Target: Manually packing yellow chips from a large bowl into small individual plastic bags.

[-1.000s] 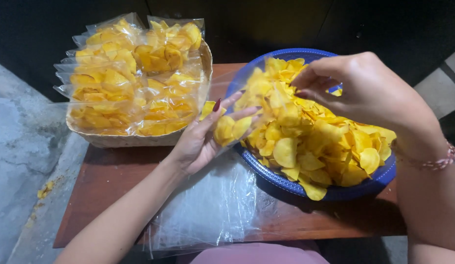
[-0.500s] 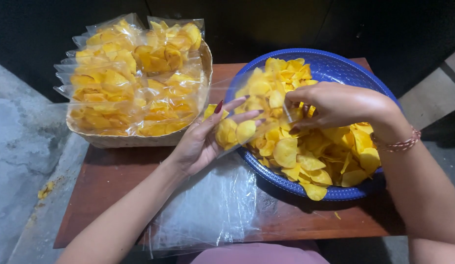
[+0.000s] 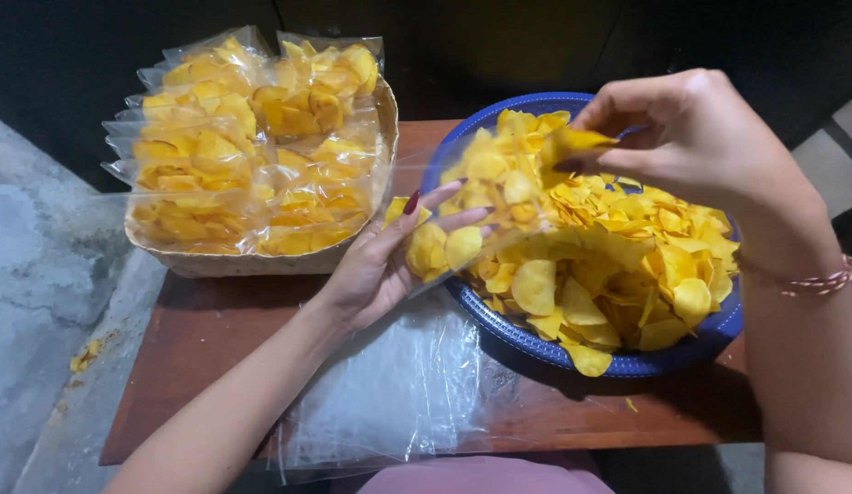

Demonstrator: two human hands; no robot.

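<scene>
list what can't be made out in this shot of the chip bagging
Head view only:
- Far rim of the blue basin: hidden by the right hand and the heaped chips.
- Mouth of the clear bag in the left hand: see-through, edges hard to trace.
- Woven basket: inside covered by filled bags.
- Table's near edge: cut off by the flat plastic sheets.

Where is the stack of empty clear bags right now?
The stack of empty clear bags lies flat on the wooden table at the near edge, below the left hand and left of the blue bowl.
</scene>
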